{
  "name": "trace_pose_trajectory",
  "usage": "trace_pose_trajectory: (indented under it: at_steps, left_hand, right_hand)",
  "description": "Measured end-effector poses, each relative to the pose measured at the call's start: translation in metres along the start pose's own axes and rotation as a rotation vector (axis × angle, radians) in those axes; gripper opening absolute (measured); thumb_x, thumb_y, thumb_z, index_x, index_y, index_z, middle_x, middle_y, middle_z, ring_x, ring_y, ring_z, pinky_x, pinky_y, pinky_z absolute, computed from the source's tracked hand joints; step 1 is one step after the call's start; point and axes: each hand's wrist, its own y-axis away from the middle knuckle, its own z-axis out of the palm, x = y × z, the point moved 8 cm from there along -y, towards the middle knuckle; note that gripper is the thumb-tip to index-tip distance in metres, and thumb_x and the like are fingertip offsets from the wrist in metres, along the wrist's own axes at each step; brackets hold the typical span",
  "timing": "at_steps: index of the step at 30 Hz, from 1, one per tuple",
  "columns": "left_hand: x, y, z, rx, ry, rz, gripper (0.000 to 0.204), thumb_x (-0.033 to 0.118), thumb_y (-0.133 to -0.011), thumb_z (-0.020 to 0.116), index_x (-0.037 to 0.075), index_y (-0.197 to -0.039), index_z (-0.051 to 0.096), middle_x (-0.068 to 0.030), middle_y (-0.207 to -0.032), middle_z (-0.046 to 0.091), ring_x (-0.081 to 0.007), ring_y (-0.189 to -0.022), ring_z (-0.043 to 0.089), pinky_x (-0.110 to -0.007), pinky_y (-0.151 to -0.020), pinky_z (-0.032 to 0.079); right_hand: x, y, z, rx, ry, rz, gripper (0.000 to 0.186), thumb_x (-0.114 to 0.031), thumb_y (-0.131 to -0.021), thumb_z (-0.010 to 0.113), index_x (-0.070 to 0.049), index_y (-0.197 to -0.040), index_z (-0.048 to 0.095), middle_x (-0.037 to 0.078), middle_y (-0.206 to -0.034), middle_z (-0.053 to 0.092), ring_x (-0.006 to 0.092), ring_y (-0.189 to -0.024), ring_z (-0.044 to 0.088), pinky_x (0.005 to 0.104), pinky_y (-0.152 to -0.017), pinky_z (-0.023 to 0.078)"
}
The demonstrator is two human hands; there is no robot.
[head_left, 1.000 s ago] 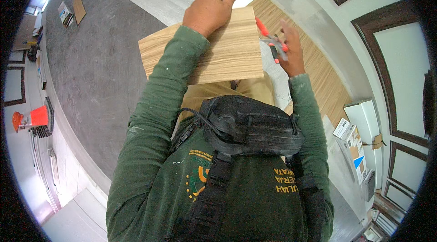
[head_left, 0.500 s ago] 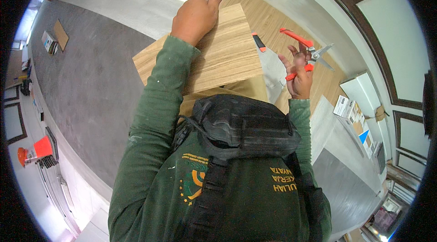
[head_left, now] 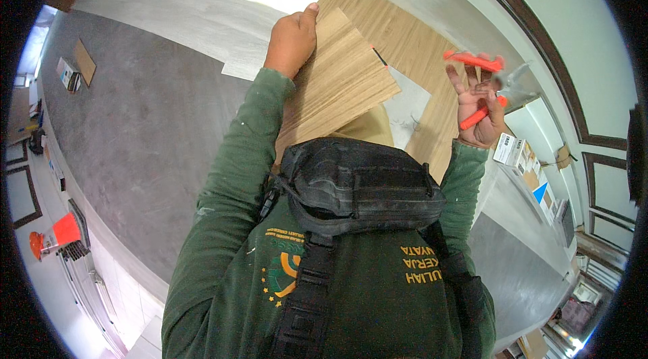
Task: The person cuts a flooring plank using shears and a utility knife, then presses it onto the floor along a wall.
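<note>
My left hand (head_left: 291, 42) is closed on the left edge of a short wood-grain plank (head_left: 344, 82), held slightly tilted above my lap. My right hand (head_left: 480, 116) is raised at the right with its fingers spread, loosely holding red-handled shears (head_left: 472, 60), their handles apart and their metal blades blurred. Just beyond the plank, a thin black-and-red tool (head_left: 380, 57) shows, mostly hidden, beside a pale grey sheet (head_left: 415, 96).
Wood-look flooring (head_left: 371, 11) runs along the panelled wall (head_left: 547, 35) at the right. Grey floor (head_left: 135, 129) spreads leftward. Boxes (head_left: 523, 170) lie at the right; small boards (head_left: 85, 62) and an orange object (head_left: 61, 227) are at the left.
My right hand has swung right and turned palm-up, its fingers spreading and the shears moving with it. The plank has tilted more steeply in my left hand.
</note>
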Motion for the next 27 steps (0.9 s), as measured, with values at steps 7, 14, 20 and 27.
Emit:
trace_pose_trajectory:
  at_steps: [7,14,20,27]
  left_hand:
    - [-0.006,0.026,0.026,-0.033,-0.071,0.012,0.056,0.045,-0.101,0.041,-0.001,-0.086,0.068,-0.0278,-0.084,0.066,-0.0459,-0.081,0.062,-0.049,-0.074,0.048]
    - [0.014,0.055,0.036,-0.149,-0.105,0.186,0.051,0.048,-0.098,0.046,0.004,-0.087,0.070,-0.0225,-0.076,0.066,-0.0424,-0.075,0.063,-0.048,-0.068,0.049]
    - [0.009,0.052,0.045,-0.238,-0.130,0.212,0.050,0.048,-0.095,0.052,0.004,-0.082,0.070,-0.0188,-0.072,0.066,-0.0387,-0.069,0.063,-0.046,-0.064,0.049]
    - [0.008,0.041,0.036,-0.183,-0.019,0.198,0.049,0.044,-0.095,0.052,0.000,-0.080,0.068,-0.0211,-0.071,0.064,-0.0387,-0.068,0.061,-0.045,-0.066,0.048]
  right_hand:
    - [0.065,0.024,0.019,0.002,0.454,0.402,0.064,-0.015,-0.093,0.059,0.000,-0.147,0.030,0.018,-0.131,0.054,0.0344,-0.125,0.053,0.0542,-0.107,0.041]
    - [0.067,0.041,0.008,0.019,0.554,0.471,0.055,-0.015,-0.094,0.056,0.004,-0.142,0.038,0.014,-0.121,0.058,0.0260,-0.118,0.057,0.0454,-0.103,0.046]
    - [0.053,0.057,-0.005,-0.041,0.674,0.568,0.051,-0.023,-0.096,0.058,0.005,-0.137,0.045,0.011,-0.110,0.061,0.0213,-0.099,0.061,0.0393,-0.095,0.047]
    - [0.047,0.064,0.000,-0.066,0.791,0.584,0.050,-0.027,-0.097,0.059,0.005,-0.134,0.047,0.009,-0.106,0.060,0.0179,-0.089,0.059,0.0356,-0.088,0.047]
